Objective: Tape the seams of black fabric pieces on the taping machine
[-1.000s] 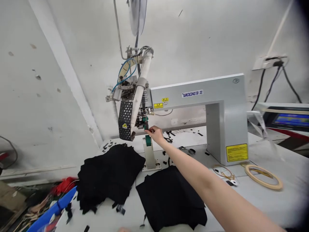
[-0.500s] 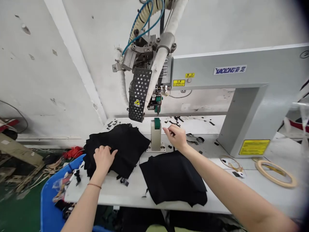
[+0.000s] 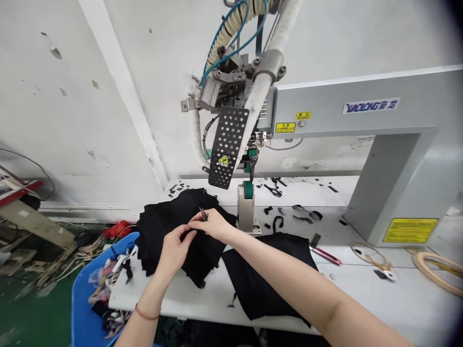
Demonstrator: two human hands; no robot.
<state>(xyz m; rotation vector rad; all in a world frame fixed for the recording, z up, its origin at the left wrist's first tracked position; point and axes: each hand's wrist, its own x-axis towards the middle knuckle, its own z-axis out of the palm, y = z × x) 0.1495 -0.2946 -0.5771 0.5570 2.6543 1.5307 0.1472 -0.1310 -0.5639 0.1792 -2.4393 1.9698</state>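
Black fabric pieces [image 3: 181, 231] lie stacked just left of the green-wheeled post [image 3: 247, 207] in the head view. Both hands meet over the stack: the left hand [image 3: 175, 248] pinches its top layer, the right hand [image 3: 213, 225] grips small tweezers [image 3: 203, 215]. Lifting one layer only would serve best.

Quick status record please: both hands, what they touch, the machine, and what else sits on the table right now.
left hand: on the black fabric stack, fingers pinching its top edge
right hand: over the same stack, grip closed on small tweezers
second fabric piece: black, flat, to the right of the stack, under the right forearm
machine: grey arm, perforated black guard, green roller on a post below
table: white, strewn with black scraps; red-handled scissors; tape ring at far right
bin: blue, below left table edge, holding offcuts
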